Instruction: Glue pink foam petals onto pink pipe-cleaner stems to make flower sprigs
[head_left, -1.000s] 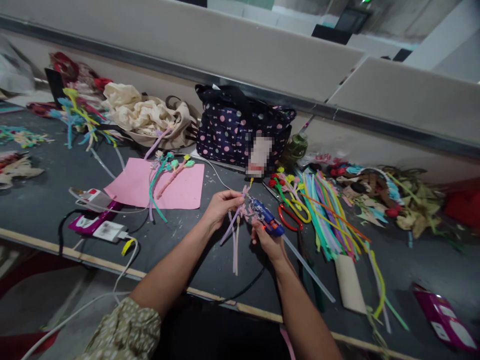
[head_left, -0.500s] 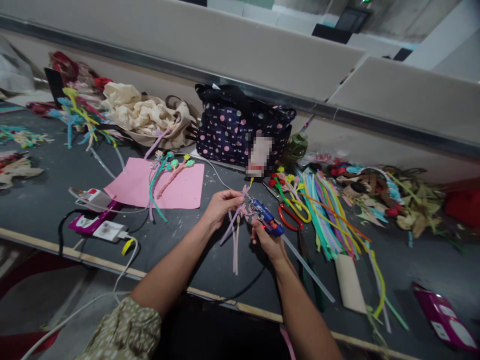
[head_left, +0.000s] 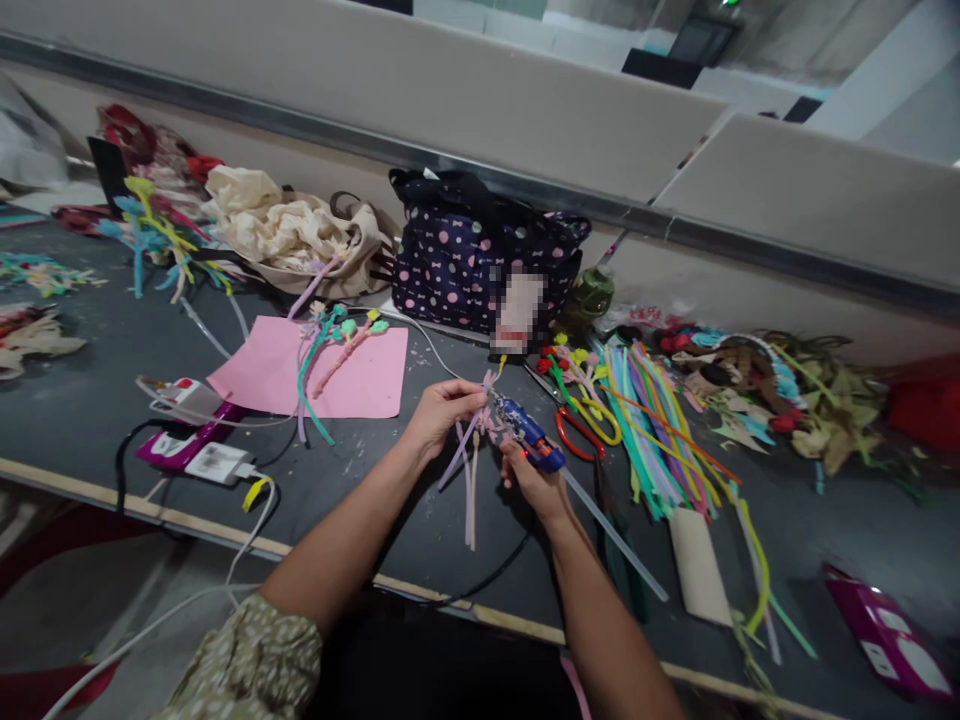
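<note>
Between the thumb and fingers of my left hand (head_left: 446, 412) is a lilac pipe cleaner piece (head_left: 459, 455), its stem slanting down toward me. My right hand (head_left: 531, 475) grips a blue glue gun (head_left: 529, 432), its nozzle pointing up and left, close to the held piece. A clear glue stick (head_left: 615, 535) sticks out of the gun's back end. Under the nozzle are pink petal-like bits (head_left: 486, 422); whether they join the held piece I cannot tell. Pale pipe cleaner stems (head_left: 471, 500) hang or lie just below my hands.
A pink sheet (head_left: 375, 375) bearing pipe cleaner flowers lies left of my hands. Red-handled pliers (head_left: 577, 435) and a bundle of coloured pipe cleaners (head_left: 652, 430) are to the right. A dotted dark bag (head_left: 450, 260) stands behind. Purple power strip (head_left: 172, 445) and cables lie at left.
Almost nothing differs. Both hands keep their places, with the glue gun's nozzle still at the lilac piece; the gun has shifted very slightly left.
</note>
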